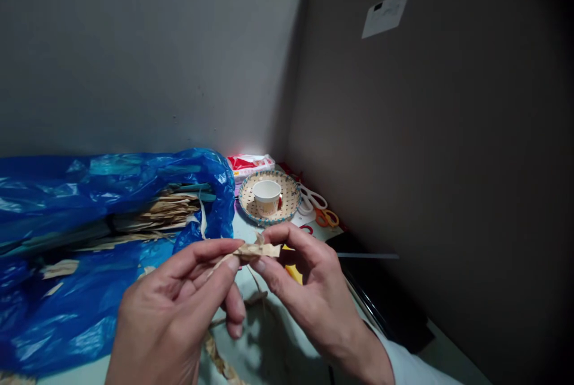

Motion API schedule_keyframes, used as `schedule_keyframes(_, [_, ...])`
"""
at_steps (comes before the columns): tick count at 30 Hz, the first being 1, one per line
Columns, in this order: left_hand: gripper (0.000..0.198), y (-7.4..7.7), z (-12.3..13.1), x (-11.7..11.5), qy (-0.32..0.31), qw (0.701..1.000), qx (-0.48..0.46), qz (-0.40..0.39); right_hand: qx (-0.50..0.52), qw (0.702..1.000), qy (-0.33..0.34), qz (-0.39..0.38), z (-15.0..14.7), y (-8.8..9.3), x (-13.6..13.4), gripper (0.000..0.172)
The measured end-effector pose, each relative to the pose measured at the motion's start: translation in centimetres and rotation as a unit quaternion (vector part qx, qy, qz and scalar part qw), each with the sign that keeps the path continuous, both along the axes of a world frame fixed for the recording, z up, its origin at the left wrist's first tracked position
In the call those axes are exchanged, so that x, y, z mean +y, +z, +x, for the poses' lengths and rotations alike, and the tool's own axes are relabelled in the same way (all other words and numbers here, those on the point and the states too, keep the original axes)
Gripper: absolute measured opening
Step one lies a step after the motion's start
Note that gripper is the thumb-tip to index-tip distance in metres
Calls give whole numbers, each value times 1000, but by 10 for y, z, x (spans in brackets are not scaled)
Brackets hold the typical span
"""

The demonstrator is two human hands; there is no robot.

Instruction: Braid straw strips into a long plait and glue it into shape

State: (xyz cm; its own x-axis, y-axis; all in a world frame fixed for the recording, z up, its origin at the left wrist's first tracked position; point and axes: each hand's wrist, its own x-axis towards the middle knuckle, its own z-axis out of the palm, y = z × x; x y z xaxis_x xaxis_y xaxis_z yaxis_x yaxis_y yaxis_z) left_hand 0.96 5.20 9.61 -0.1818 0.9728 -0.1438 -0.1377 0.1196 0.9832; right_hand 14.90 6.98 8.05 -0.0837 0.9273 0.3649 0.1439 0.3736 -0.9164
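A pale, dry fibre strip is stretched between both hands near the middle of the view. My left hand pinches its left part between thumb and fingers. At its right end, my right hand closes thumb and index finger on the same strip. Below the hands, a twisted cord of similar fibre hangs or lies over the pale table; my left hand partly hides it.
On the left, a blue plastic bag holds a bundle of dry strips. Behind the hands stand a woven tray bearing a paper cup, a red-white packet, white scissors and orange scissors. Walls rise behind and right.
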Motion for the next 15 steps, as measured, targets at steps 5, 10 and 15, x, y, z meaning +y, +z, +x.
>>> schedule_keyframes(5, [24, -3, 1, 1, 5, 1000, -15, 1, 2, 999, -35, 36, -7, -10, -5, 5])
schedule_keyframes(10, [23, -1, 2, 1, -7, 999, -50, -17, -87, 977, -103, 162, -13, -22, -12, 4])
schedule_keyframes(15, [22, -2, 0, 4, -21, 998, -60, -26, -245, 898, -101, 351, -1, -21, -12, 13])
